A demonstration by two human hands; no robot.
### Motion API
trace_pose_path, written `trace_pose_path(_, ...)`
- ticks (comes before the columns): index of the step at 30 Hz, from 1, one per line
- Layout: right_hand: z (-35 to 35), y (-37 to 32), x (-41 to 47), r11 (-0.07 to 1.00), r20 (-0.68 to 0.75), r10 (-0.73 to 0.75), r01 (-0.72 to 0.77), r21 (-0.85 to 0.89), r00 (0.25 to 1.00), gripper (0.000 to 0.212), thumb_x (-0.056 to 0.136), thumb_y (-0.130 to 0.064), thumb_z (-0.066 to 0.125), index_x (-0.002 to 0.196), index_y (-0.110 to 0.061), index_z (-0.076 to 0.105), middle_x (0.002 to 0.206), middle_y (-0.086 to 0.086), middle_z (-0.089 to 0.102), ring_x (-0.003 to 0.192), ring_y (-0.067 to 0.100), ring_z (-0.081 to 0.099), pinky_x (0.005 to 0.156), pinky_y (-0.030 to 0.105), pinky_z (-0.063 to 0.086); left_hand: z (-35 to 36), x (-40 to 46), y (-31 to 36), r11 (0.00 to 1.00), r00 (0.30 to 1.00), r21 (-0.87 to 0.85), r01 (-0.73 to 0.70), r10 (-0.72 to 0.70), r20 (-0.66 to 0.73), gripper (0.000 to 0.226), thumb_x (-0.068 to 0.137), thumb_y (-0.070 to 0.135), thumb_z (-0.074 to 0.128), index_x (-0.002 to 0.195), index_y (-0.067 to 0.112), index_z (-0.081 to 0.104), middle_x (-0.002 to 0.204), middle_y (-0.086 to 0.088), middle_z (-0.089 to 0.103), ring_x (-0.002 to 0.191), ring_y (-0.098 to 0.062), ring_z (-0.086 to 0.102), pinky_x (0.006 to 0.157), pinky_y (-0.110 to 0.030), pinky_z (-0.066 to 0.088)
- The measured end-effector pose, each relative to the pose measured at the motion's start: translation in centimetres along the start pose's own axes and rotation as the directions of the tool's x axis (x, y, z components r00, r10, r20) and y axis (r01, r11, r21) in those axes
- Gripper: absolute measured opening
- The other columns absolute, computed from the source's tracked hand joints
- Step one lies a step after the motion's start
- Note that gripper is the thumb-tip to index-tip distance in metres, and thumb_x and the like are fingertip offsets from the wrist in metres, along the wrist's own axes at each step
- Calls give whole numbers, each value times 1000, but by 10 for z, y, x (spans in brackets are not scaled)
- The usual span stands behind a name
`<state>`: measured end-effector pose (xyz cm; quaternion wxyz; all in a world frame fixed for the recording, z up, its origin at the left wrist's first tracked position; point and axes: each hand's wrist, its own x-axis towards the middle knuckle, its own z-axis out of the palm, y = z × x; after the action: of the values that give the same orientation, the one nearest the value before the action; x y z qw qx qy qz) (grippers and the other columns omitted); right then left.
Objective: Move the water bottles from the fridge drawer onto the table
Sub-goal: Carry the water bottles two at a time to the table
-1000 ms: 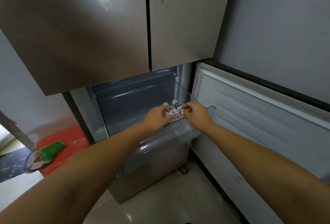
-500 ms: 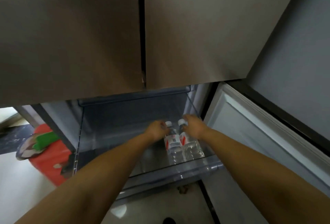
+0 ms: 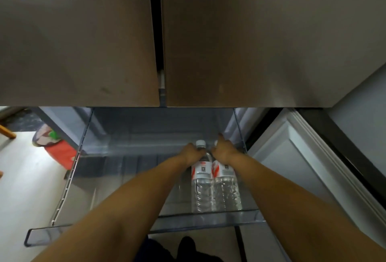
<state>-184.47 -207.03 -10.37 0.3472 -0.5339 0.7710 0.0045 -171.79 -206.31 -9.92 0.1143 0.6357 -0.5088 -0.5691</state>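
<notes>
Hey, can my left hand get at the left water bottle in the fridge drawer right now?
Probably yes. The left hand is already at the neck of the left water bottle, just below its cap, in the open fridge drawer. Nothing lies between them; the closed upper doors sit well above.

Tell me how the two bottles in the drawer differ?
The left bottle shows its white cap; the right bottle's cap is hidden under the right hand. The left hand holds the left bottle at the neck. Both are clear, red-and-white labelled, lying side by side, touching.
</notes>
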Motion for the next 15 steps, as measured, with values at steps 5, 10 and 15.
trace_pose_path(5,3,-1,5,986,-21,57,-53,160,998,85,87,-37,66,151,-9,17,136,18,50,118,33,56,90,35,49,0,-1,-6,995,993,-96,4,8,120,7,86,14,66,81,15,61,96,-12,66,86,-22,62,76,-29,52)
trace_pose_path(10,5,2,9,897,138,-15,-48,439,990,53,68,-36,78,110,-8,60,105,16,69,89,31,70,85,47,57,-16,-5,-19,973,993,-227,39,-14,115,10,82,8,69,87,12,62,84,-6,66,70,-14,65,60,-24,55)
trace_pose_path(15,5,-1,-11,869,262,-146,-2,494,954,16,85,-19,61,99,-12,62,98,17,70,86,34,69,86,51,54,-20,-22,-20,949,991,-287,127,-107,86,18,86,16,66,101,15,57,82,-3,63,67,-15,62,51,-26,51)
